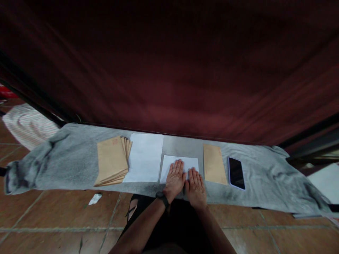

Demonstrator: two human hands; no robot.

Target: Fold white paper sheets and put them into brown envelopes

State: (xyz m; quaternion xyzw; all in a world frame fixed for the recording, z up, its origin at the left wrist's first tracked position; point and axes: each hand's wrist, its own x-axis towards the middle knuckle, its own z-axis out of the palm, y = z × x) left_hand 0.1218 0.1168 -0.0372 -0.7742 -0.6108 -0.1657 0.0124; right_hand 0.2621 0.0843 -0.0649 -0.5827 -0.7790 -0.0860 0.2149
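Note:
Both of my hands lie flat, fingers together and stretched out, on a folded white sheet of paper (185, 162) on a grey blanket (69, 158). My left hand (175, 178) wears a dark wristband and presses the sheet's left half. My right hand (195, 183) lies just beside it on the right half. Neither hand grips anything. A single brown envelope (214, 163) lies right of the sheet. To the left are a stack of white paper (144, 157) and a fanned pile of brown envelopes (112, 160).
A dark phone (236, 173) lies face up at the right of the single envelope. A dark red curtain (169, 70) hangs behind the blanket. The floor is brown tile (53, 225) with a small white scrap (94, 199). Striped cloth (28, 125) lies at far left.

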